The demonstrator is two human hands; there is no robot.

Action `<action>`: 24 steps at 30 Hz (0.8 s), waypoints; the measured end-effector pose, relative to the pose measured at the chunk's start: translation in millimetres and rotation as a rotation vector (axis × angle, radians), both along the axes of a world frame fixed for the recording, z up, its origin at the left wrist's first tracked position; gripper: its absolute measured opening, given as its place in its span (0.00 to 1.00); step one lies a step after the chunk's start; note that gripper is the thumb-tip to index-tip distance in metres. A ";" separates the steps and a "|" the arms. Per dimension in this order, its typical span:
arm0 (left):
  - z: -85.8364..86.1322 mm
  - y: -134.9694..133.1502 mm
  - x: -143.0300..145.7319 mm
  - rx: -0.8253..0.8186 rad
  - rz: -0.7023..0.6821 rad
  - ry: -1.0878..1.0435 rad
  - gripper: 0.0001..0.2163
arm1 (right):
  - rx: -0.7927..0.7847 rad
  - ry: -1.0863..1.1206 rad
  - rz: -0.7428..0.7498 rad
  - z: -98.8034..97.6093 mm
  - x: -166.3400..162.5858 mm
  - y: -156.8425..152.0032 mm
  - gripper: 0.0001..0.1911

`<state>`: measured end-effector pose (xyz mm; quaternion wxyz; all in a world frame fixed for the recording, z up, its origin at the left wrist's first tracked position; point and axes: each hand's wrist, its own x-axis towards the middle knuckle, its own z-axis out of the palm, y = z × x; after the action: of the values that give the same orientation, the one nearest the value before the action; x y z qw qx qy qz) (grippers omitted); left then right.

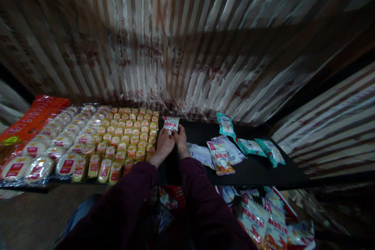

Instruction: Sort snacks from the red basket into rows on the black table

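A small white snack packet with red lettering (171, 123) is gripped at its lower edge by both of my hands, at the back of the black shelf. My left hand (165, 142) closes on its left side, beside the rows of small yellow wrapped cakes (129, 131). On its right side my right hand (180, 139) is closed, with its fingers curled at the packet's edge. Further right on the shelf lie loose white packets, one with red lettering and an orange lower part (220, 158), and several teal packets (250, 146).
Rows of round wrapped cakes (63, 139) fill the shelf's left part, with orange packaging (36, 119) at the far left. Below the shelf's front edge is a container of larger snack bags (260, 218). Printed striped plastic sheeting (175, 47) covers the back.
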<state>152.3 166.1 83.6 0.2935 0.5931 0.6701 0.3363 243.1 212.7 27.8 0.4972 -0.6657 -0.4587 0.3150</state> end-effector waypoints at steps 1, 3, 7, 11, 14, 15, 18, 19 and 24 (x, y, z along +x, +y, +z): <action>-1.3 5.5 0.5 0.002 0.000 0.001 0.16 | -0.002 0.002 0.000 -0.4 0.2 5.6 0.25; -4.2 16.6 1.2 0.002 0.003 0.004 0.15 | 0.000 0.003 0.009 -0.1 0.9 15.9 0.25; -7.6 34.8 0.2 -0.010 -0.001 0.035 0.15 | -0.028 -0.042 -0.013 3.9 0.6 31.8 0.25; -7.5 40.9 -1.2 -0.006 -0.023 0.077 0.17 | -0.070 -0.076 -0.026 6.9 -2.9 42.2 0.25; -7.9 40.3 -1.3 0.005 -0.046 0.115 0.19 | -0.072 -0.089 -0.040 5.8 -5.4 48.0 0.23; -8.6 40.2 -1.3 0.012 -0.053 0.124 0.20 | -0.065 -0.097 -0.046 5.0 -5.9 49.7 0.23; -13.0 41.2 -1.4 0.043 -0.068 0.133 0.22 | -0.059 -0.107 -0.049 2.2 -6.6 54.4 0.21; -14.9 41.9 -1.5 0.052 -0.074 0.134 0.23 | -0.060 -0.106 -0.046 1.3 -6.6 55.9 0.21; -21.2 45.7 -1.1 0.071 -0.115 0.170 0.25 | -0.051 -0.102 -0.015 -1.9 -8.1 62.3 0.17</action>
<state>151.3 211.8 62.3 0.2332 0.6669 0.6452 0.2909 235.0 275.0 25.9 0.4584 -0.6966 -0.4705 0.2886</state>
